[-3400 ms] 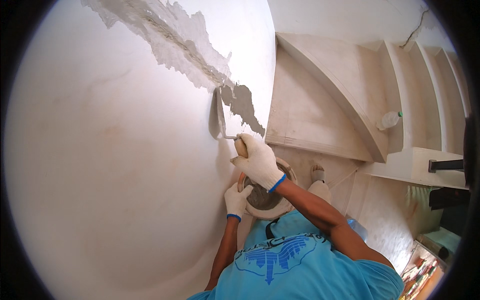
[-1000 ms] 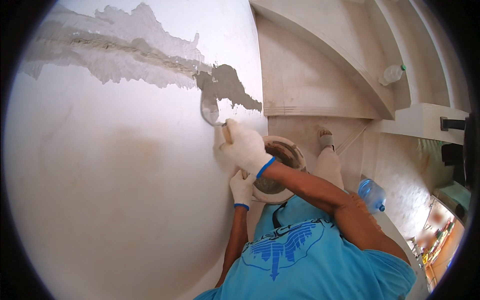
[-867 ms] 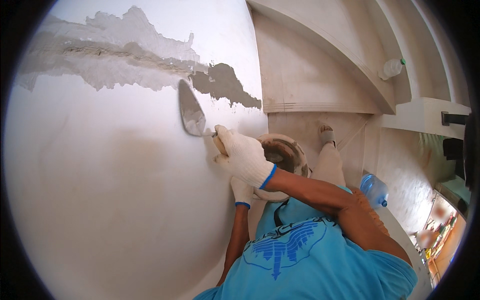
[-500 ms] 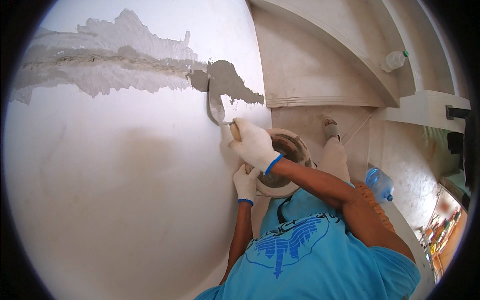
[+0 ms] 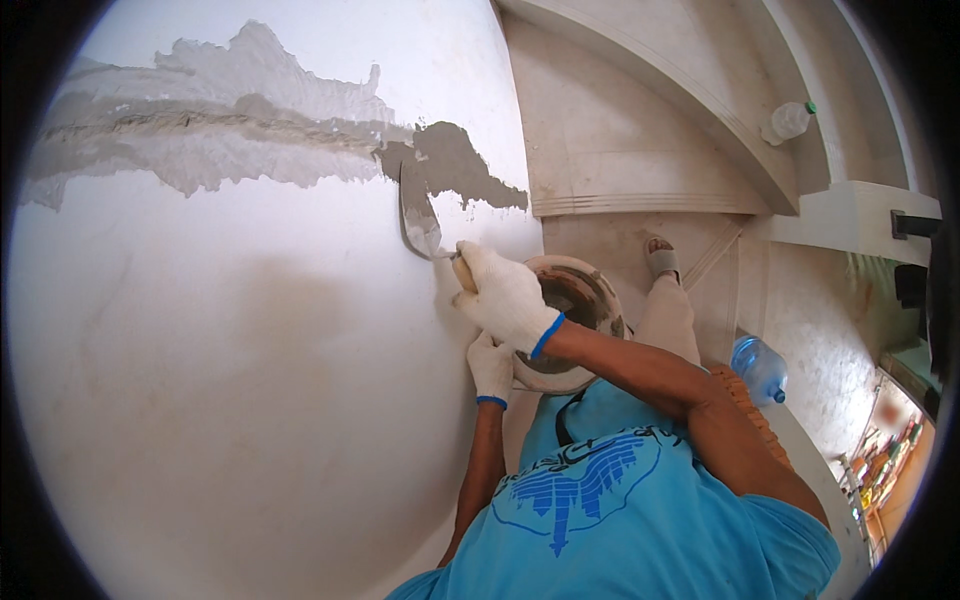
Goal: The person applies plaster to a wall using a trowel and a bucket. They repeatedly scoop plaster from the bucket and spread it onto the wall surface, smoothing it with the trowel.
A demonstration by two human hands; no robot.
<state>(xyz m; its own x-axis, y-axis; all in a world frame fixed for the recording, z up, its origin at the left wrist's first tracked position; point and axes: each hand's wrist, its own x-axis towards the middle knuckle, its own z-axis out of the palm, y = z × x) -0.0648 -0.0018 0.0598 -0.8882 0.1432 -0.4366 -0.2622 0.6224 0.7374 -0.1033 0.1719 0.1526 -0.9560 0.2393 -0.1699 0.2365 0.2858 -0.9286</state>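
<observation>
In a white work glove with a blue cuff, my right hand (image 5: 508, 295) is closed round the wooden handle of a trowel (image 5: 420, 218). Its blade lies against the white wall (image 5: 250, 350), the tip touching a patch of dark wet mortar (image 5: 460, 165). Gloved the same way, my left hand (image 5: 491, 367) grips the near left rim of a round bucket (image 5: 612, 300). Grey mortar coats the inside of the bucket, partly hidden behind my right hand and forearm. Left of the wet patch runs a rough crack (image 5: 200, 118) with lighter grey mortar smeared around it.
Beyond the bucket is my sandalled foot (image 5: 661, 260). A large blue water bottle (image 5: 760, 368) lies at the right, and a small clear bottle with a green cap (image 5: 791, 122) rests farther back by curved ledges (image 5: 690, 100). Cluttered items show at the lower right edge.
My right hand and the trowel have shifted slightly left and down, the blade sliding along the wall toward the crack's side. My left hand stays on the bucket.
</observation>
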